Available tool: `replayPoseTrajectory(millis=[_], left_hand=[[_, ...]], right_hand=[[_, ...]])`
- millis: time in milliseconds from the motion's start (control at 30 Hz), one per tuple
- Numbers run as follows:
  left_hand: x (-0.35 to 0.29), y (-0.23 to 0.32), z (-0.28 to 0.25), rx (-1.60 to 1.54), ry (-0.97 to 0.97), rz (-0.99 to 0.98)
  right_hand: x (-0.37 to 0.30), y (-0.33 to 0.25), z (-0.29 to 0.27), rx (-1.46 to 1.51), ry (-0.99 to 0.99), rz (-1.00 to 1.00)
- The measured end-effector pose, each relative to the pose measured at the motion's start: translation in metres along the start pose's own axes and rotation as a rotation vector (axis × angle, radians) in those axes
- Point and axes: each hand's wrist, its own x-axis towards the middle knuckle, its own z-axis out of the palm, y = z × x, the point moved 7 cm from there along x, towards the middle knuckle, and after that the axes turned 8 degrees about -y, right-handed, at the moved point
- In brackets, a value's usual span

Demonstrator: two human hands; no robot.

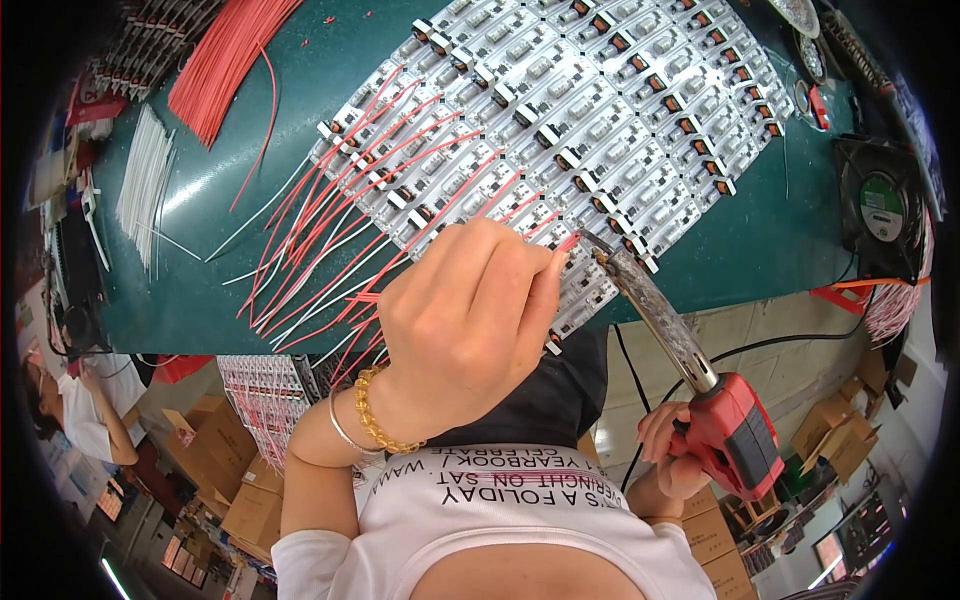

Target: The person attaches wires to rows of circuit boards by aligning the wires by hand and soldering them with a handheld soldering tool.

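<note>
A large panel of small white circuit boards (610, 125) lies at a slant on the table. Red and white wires (300, 235) stick out from its left side, several along its near edge. My left hand (465, 310) is over the near edge, thumb and forefinger pinched on the end of a red wire (568, 242). My right hand (672, 455) grips the red handle of a soldering gun (735, 435). Its metal barrel slants up to the left, and the tip is at the board beside my left fingertips. Whether tip and wire touch is too small to tell.
On the green table (225, 175) lie a bundle of red wires (225, 65) and a bundle of white wires (147, 180). A black fan (880, 205) stands at the right. Cardboard boxes (215, 440) and another person (105, 410) are at lower left. A black cable (770, 342) runs beyond the table edge.
</note>
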Motion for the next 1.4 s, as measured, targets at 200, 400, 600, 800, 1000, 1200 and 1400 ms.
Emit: replayPoseTrajectory(millis=[200, 400, 600, 800, 1000, 1200, 1400], left_hand=[[0.002, -0.001, -0.001, -0.025, -0.013, -0.027], [0.002, -0.001, 0.001, -0.025, -0.011, -0.036], [0.000, -0.002, 0.000, -0.017, 0.000, -0.032], [-0.003, 0.006, 0.002, -0.121, 0.000, -0.057], [-0.003, 0.009, 0.005, 0.006, -0.041, -0.022], [-0.003, 0.008, 0.006, -0.003, -0.019, -0.011], [-0.004, 0.009, 0.007, 0.036, -0.007, 0.016]], right_hand=[[-0.003, 0.003, -0.006, -0.126, -0.053, -0.017], [-0.001, -0.008, -0.002, -0.146, 0.032, -0.017], [0.008, -0.011, 0.009, -0.139, -0.121, -0.168], [0.002, -0.009, 0.000, -0.047, -0.126, -0.213], [-0.003, -0.004, -0.002, -0.098, -0.175, -0.169], [-0.005, 0.003, -0.009, -0.048, -0.085, -0.055], [-0.008, 0.004, -0.009, -0.066, -0.057, -0.090]])
